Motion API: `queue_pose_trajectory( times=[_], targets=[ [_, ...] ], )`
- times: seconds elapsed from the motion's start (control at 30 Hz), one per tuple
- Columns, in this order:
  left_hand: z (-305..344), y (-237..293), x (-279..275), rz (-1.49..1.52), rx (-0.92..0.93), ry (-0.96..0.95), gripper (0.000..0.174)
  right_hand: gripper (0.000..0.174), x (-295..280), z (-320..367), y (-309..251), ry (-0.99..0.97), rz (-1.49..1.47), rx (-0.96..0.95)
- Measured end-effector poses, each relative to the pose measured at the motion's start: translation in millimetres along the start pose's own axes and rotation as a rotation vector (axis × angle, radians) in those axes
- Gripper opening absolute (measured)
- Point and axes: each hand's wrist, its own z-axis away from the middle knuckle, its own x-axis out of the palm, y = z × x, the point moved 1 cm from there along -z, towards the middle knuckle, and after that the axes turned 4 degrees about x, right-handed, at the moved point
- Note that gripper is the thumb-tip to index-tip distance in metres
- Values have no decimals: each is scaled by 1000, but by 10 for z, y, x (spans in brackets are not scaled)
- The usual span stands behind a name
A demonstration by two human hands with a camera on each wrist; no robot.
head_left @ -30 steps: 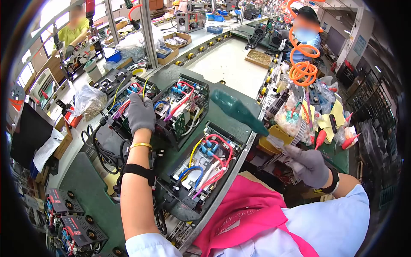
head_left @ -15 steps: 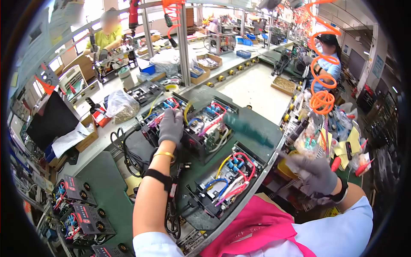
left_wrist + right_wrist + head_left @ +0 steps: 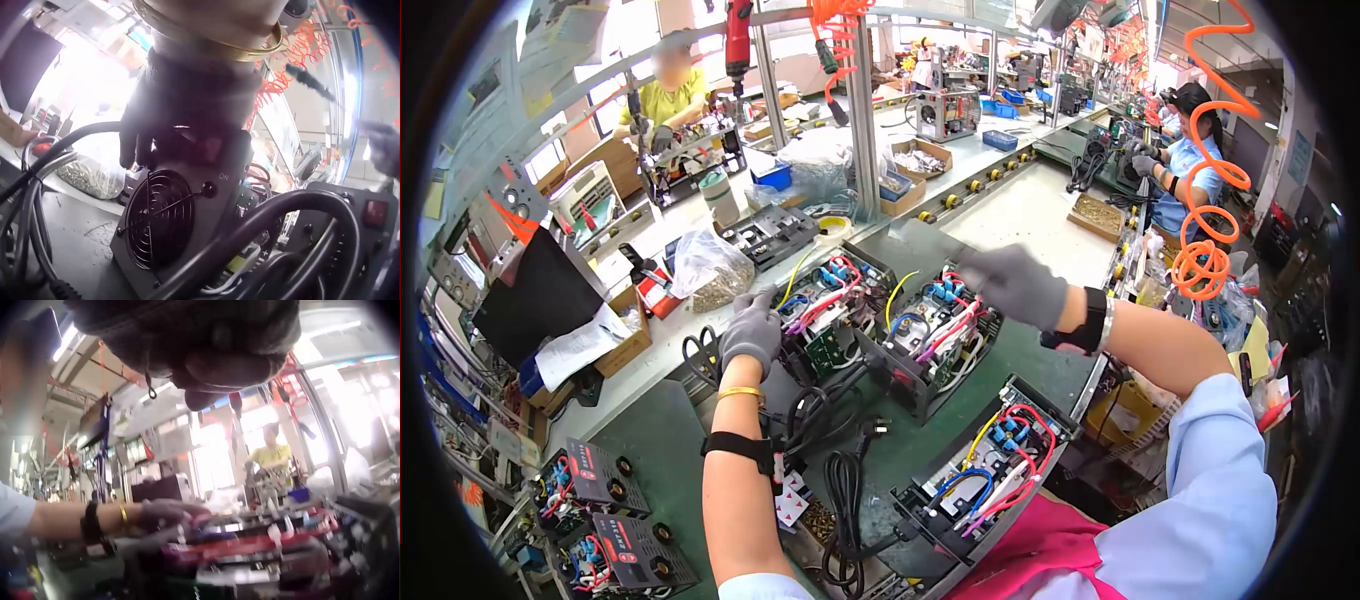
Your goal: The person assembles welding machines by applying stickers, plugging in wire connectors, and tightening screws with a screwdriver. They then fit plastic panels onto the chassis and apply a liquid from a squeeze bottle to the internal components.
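My left hand (image 3: 750,330) grips the fan-side end of the far-left open unit (image 3: 825,315); the left wrist view shows its fingers over the top edge of the fan panel (image 3: 169,212). Above the middle unit (image 3: 925,330), my blurred right hand (image 3: 1015,285) is raised. In the left wrist view, a green-handled screwdriver (image 3: 306,80) points its shaft towards my right fingers, which seem to pinch it. The fingers look curled in the right wrist view (image 3: 206,350). A third unit (image 3: 990,470), with red, blue and yellow wires, lies nearest my body.
Black cables (image 3: 845,500) lie between the units. Two finished-looking cases (image 3: 640,550) stand at lower left. Behind the units are a bag of small parts (image 3: 712,275) and a black tray (image 3: 768,235). An orange coiled hose (image 3: 1200,270) hangs at right.
My right hand has swung up and left from beyond the bench edge to above the middle unit. My left hand has shifted from the left unit's wires to its outer end. The head view has turned.
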Motion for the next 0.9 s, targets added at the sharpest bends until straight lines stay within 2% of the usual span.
queue_pose_trajectory(
  times=[0.07, 0.1, 0.17, 0.27, 0.37, 0.43, 0.53, 0.57, 0.67, 0.7, 0.8, 0.83, 0.9],
  targets=[
    [25, -34, 18, -3, 14, 42, 45, 43, 164, -23, 60, -331, -6, 179],
    [25, -48, 3, -1, 15, 51, 45, 43, 125, -69, 30, -276, -28, 158],
    [54, -47, 23, 12, 8, 64, 44, 41, 168, -94, 126, -9, -167, 4],
    [65, -48, 46, 28, 7, 91, 43, 37, 138, 6, 26, -249, -33, 238],
    [51, -65, 59, 40, 15, 115, 41, 37, 166, -44, 119, -110, -34, 21],
    [77, -70, 71, 54, 18, 125, 41, 37, 106, -27, 5, -74, -180, 218],
    [84, -55, 65, 89, 29, 137, 40, 38, 194, -58, 138, -215, -47, 281],
    [81, -50, 60, 97, 28, 134, 40, 39, 135, -92, -35, -432, 54, 350],
    [73, -134, 98, 92, 48, 176, 41, 40, 165, -134, 154, -199, -61, 120],
    [55, -185, 141, 93, 57, 214, 40, 40, 99, -139, 30, -117, -110, 219],
    [100, -197, 212, 217, 84, 352, 40, 33, 222, -146, 166, -310, 29, 212],
    [126, -201, 217, 272, 91, 397, 40, 33, 235, -74, 149, -389, 157, 270],
    [137, -235, 178, 238, 2, 397, 40, 40, 150, -194, 219, -297, 12, 202]
  ],
)
